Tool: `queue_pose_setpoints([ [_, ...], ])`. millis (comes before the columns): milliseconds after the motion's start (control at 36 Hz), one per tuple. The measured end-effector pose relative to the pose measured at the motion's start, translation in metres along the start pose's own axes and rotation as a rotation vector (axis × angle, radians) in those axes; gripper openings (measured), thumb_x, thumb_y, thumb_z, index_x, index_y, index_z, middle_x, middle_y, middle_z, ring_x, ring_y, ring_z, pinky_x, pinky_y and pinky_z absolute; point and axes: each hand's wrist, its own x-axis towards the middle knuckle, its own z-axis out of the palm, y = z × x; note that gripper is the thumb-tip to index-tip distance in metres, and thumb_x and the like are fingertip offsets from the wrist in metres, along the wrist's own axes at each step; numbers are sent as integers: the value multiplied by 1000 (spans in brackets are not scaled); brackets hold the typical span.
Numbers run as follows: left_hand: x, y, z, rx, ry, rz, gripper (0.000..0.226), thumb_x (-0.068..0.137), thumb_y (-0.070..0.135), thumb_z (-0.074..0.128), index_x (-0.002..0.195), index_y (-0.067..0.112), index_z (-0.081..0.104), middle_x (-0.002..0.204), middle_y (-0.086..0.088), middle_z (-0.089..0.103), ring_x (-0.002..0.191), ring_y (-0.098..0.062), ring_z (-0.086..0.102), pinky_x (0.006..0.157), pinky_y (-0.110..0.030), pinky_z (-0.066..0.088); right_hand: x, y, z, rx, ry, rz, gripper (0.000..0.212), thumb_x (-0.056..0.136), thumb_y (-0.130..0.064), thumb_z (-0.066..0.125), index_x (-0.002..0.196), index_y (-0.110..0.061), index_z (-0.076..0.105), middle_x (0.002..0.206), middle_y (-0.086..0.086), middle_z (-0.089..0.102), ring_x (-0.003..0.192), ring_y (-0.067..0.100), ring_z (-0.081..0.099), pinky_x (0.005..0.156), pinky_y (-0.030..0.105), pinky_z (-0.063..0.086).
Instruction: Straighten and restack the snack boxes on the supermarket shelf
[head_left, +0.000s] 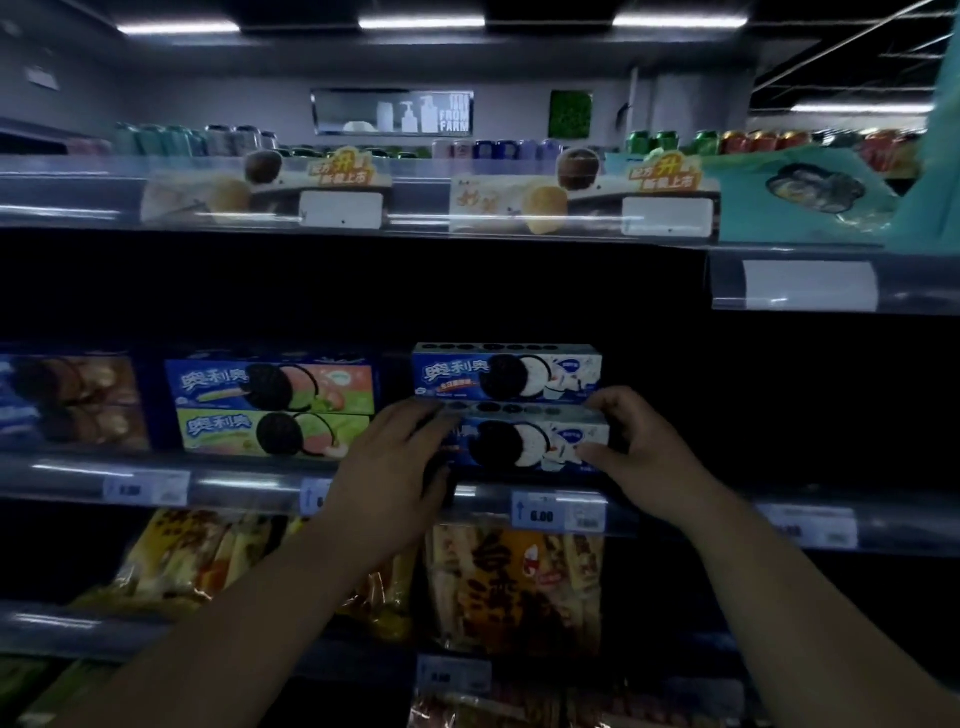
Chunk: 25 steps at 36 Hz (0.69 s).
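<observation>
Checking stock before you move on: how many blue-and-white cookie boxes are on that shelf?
2. The top box sits on the lower box, which the left hand and right hand hold at its ends. More may be hidden behind them.

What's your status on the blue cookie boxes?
Left hand, right hand grip lower blue cookie box at its ends. Upper blue cookie box stacked above it. Nothing in the way.
</observation>
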Motion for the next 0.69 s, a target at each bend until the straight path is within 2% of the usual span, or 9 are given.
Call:
queue_pose_setpoints([
  [111,-3,-6,6,21,-32,-10,60,78,8,70,135,12,53,133,-11,54,126,-29,46,104,-40,42,-1,4,11,-177,39,15,31,93,-30,62,116,-44,47,122,-14,54,107,10,55,88,33,52],
  [194,-1,-2,7,28,-7,-20,55,78,11,62,133,10,55,129,-11,57,122,-30,49,99,-39,45,-3,8,14,-245,67,1,35,92,-38,61,121,-47,44,126,-17,50,109,9,53,89,35,51],
  [278,1,2,10,48,5,-34,54,78,15,60,132,8,54,126,-12,57,118,-31,50,94,-41,47,-6,9,15,-296,90,-1,36,90,-43,62,120,-47,42,117,-19,52,100,9,54,80,33,51],
  [417,-2,4,15,42,16,-36,53,82,18,54,134,7,50,129,-14,54,122,-34,48,97,-43,45,-9,8,15,-329,110,-12,36,89,-48,61,118,-48,41,117,-21,51,101,8,55,80,32,52],
  [556,-10,6,17,57,-10,-17,60,83,17,58,140,3,44,137,-17,47,135,-36,37,112,-40,29,-12,8,16,-425,135,-46,41,90,-50,58,126,-42,39,128,-16,54,105,11,57,80,34,52],
  [639,-15,-1,15,71,-79,-3,72,83,23,61,148,8,33,148,-16,38,145,-35,24,114,-47,29,-14,7,17,-473,131,-67,43,92,-49,56,129,-37,39,139,-12,49,115,14,55,85,36,52],
  [694,-18,-7,12,92,-141,-1,83,82,30,63,152,14,22,155,-14,29,148,-33,15,113,-51,30,-16,4,17,-472,127,-77,45,92,-47,57,131,-32,41,145,-10,43,122,15,50,91,32,48],
])
